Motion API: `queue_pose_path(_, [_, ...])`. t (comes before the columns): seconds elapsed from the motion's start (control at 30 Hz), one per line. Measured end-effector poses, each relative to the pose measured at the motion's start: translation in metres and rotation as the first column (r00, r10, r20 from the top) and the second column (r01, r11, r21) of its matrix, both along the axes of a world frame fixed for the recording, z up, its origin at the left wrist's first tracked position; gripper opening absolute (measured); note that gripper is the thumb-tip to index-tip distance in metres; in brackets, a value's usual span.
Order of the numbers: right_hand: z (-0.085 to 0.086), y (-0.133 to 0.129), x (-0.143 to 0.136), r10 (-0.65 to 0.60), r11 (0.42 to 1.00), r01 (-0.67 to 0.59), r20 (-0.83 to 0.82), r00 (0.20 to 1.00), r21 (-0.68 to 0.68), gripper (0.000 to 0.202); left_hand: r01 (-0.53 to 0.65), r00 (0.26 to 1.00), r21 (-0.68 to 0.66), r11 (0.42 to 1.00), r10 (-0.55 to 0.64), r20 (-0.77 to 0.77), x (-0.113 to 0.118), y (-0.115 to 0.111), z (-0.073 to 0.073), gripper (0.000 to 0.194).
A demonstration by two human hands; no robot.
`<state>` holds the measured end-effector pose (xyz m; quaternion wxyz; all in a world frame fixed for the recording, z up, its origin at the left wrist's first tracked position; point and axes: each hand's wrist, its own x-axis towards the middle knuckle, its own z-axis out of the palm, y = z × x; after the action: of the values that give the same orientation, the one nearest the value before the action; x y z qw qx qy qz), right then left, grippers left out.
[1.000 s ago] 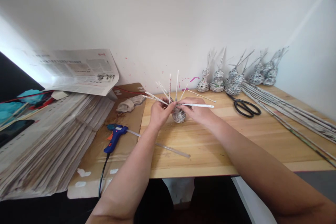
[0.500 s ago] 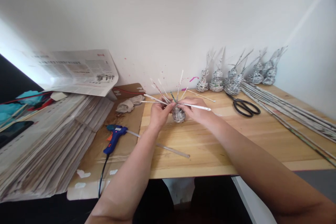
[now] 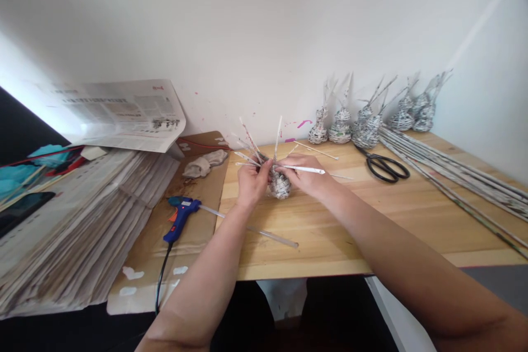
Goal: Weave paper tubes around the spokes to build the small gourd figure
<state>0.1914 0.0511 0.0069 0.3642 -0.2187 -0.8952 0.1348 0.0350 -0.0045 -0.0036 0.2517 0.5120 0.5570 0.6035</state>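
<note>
Between my hands is a small round body woven from rolled newspaper strips [image 3: 281, 186], with several paper spokes fanning up from its top. My left hand [image 3: 252, 182] is closed on the upper left of the weave, thumb pressed near the spokes. My right hand [image 3: 303, 176] pinches at the upper right side, where a white paper tube [image 3: 307, 169] sticks out to the right over the fingers. Fingertips of both hands are partly hidden behind the weave and spokes.
Finished-looking woven gourds [image 3: 341, 126] stand along the wall. Black scissors [image 3: 386, 169] and long paper tubes [image 3: 449, 170] lie to the right. Left are a blue glue gun [image 3: 181, 220] with a glue stick [image 3: 272, 235], a cloth [image 3: 204, 164] and a newspaper stack [image 3: 103, 220].
The woven body has tilted and shifted slightly toward me. Its spokes lean differently, and the white tube's end has moved a little left. Both hands remain on the piece.
</note>
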Motion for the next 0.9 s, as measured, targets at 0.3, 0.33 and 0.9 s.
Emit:
queue_pose_path(0.3, [-0.002, 0.002, 0.002, -0.024, 1.0, 0.024, 0.006, 1.0, 0.016, 0.021, 0.161, 0.985, 0.015, 0.987, -0.159, -0.064, -0.011, 0.0, -0.001, 0.026])
queue_pose_path(0.33, [-0.003, 0.003, 0.001, -0.021, 1.0, 0.022, -0.017, 1.0, 0.01, 0.021, 0.163, 0.983, -0.007, 0.987, -0.163, -0.081, -0.013, 0.0, 0.001, 0.027])
queue_pose_path(0.9, [0.001, -0.001, 0.001, -0.058, 0.998, 0.061, -0.231, 0.971, 0.004, 0.015, 0.019, 0.925, -0.027, 0.999, -0.027, -0.379, -0.001, -0.009, 0.018, 0.009])
